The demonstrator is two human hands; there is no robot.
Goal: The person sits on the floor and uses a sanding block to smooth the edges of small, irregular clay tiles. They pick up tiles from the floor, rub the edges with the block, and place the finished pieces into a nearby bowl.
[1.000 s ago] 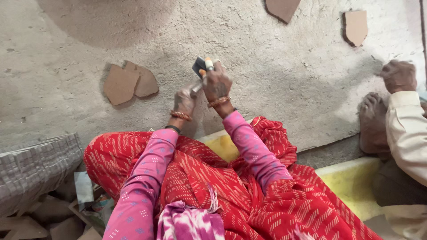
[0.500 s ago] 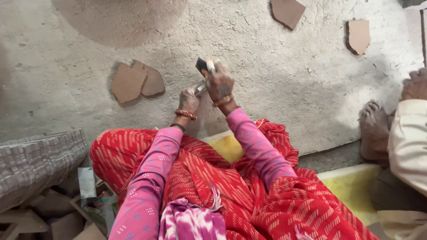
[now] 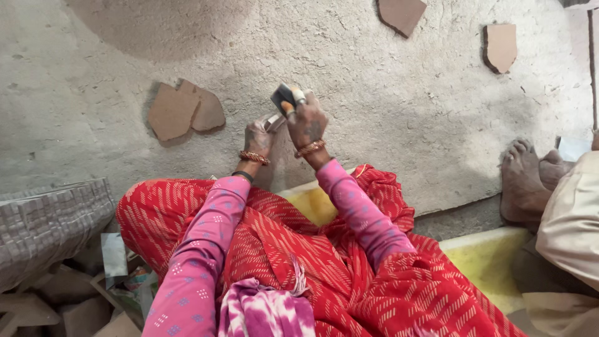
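A small dark, flat block-shaped tool [image 3: 285,98] with a pale edge sits raised above the rough grey floor [image 3: 374,112], gripped in the right hand [image 3: 307,123], whose fingers are curled tightly round it; an orange-tipped bit shows between the fingers. Just below and to the left, the left hand [image 3: 259,136] is closed on a small pale, flat piece [image 3: 272,121] that points up toward the tool, the two hands nearly touching. Both wrists carry orange-brown bangles, and the forearms, in pink dotted sleeves, rise from the lap and converge over the floor, the elbows bent and held wide. The person sits in red patterned cloth [image 3: 281,249] with a purple-and-white tie-dyed piece [image 3: 268,309] at the bottom edge and a yellow mat [image 3: 315,203] under the legs. On the floor to the left of the hands lie two overlapping brown, flat, shield-shaped pieces [image 3: 181,111]; two more like them lie well apart at the top, one [image 3: 402,12] cut by the frame edge and one [image 3: 501,45] farther right. At the right edge are another person's bare feet [image 3: 524,181] and beige clothing [image 3: 571,218]. At the lower left lie a grey woven stack [image 3: 47,221] and brown flat scraps [image 3: 75,306], with a pale rectangular packet [image 3: 114,254] among them.
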